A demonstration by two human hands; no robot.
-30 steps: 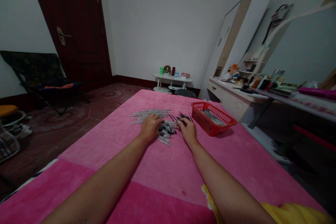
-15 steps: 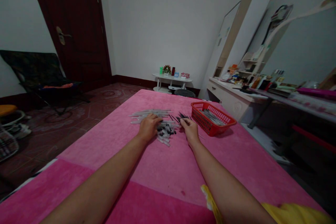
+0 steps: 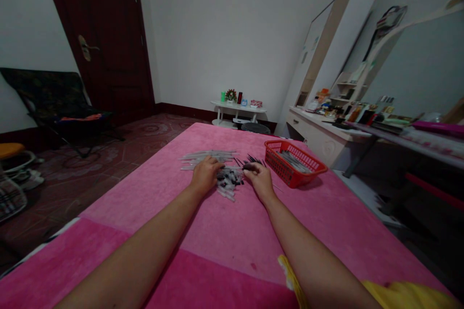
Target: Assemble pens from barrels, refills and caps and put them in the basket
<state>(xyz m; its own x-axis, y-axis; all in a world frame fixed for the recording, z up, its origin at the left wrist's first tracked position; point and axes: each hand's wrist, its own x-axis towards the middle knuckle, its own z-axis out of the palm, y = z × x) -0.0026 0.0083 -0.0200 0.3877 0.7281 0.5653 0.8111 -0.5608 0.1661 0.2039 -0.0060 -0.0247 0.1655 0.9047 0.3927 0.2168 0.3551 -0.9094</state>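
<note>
My left hand (image 3: 206, 174) is closed around one end of a thin translucent pen barrel (image 3: 232, 167), which points right. At its other end my right hand (image 3: 259, 178) pinches with thumb and fingers; what lies between them is too small to make out. Under the barrel is a heap of clear and black pen caps (image 3: 227, 184). Beyond my left hand lies a row of pale pen barrels (image 3: 206, 155). Thin dark sticks, like pen refills (image 3: 253, 159), spread out just behind my right fingers.
A red plastic basket (image 3: 295, 177) with more pale pens stands to the right on the pink-covered table (image 3: 224, 236). Yellow cloth (image 3: 406, 294) lies at the lower right. Farther off are a crowded dressing table (image 3: 319, 130), a low white stand (image 3: 237, 106) and a folding chair (image 3: 61, 96).
My right hand has moved a little left, from the dark sticks to the end of the pen barrel. My left hand stays in place.
</note>
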